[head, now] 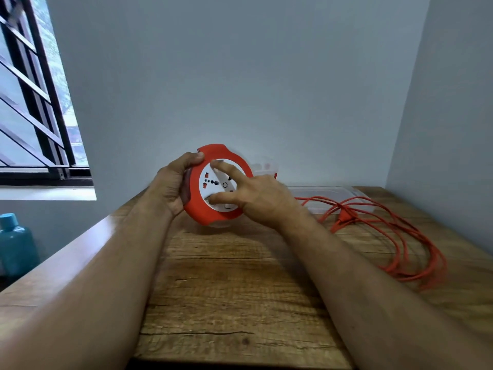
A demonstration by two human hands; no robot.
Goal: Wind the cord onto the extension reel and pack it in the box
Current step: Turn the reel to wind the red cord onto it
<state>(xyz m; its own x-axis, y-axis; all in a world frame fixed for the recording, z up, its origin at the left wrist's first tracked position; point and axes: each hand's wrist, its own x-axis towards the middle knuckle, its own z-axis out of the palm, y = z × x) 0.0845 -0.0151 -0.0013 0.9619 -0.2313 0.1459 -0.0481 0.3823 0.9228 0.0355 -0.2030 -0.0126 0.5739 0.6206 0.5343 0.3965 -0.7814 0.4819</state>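
Note:
A round red extension reel (197,212) with a white socket face is held tilted above the far part of the wooden table (226,289). My left hand (173,182) grips its left rim. My right hand (256,196) rests on the white face, with fingers spread and thumb and fingertips touching it. The orange cord (400,236) lies in loose loops on the table to the right, with its plug (346,216) among them. A clear plastic box (333,193) stands behind the cord against the wall; something clear and blurred shows just behind the reel.
Grey walls close the table in at the back and the right. A barred window (34,102) is at the left. A teal bottle (16,244) stands below the table's left edge.

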